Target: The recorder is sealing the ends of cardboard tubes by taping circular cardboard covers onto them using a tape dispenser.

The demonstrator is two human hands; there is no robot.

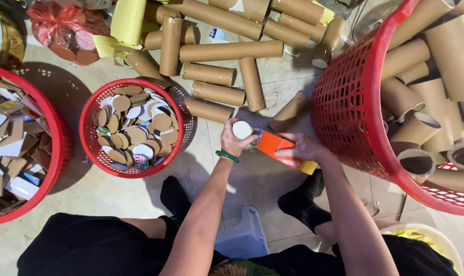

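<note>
My left hand [233, 140], with a green bangle at the wrist, grips a cardboard tube end-on, so its white round cap [241, 130] faces me. My right hand [302, 147] rests on an orange and yellow tool [279, 147] that touches the tube's side. Both hands meet low over the floor between my feet in black socks.
A small red basket [96, 151] of cardboard discs stands to the left. A large red basket [344, 102] of tubes is on the right, another red basket [58, 153] of card scraps at far left. Loose cardboard tubes [231, 51] lie on the floor ahead. A pale stool [245, 235] is under me.
</note>
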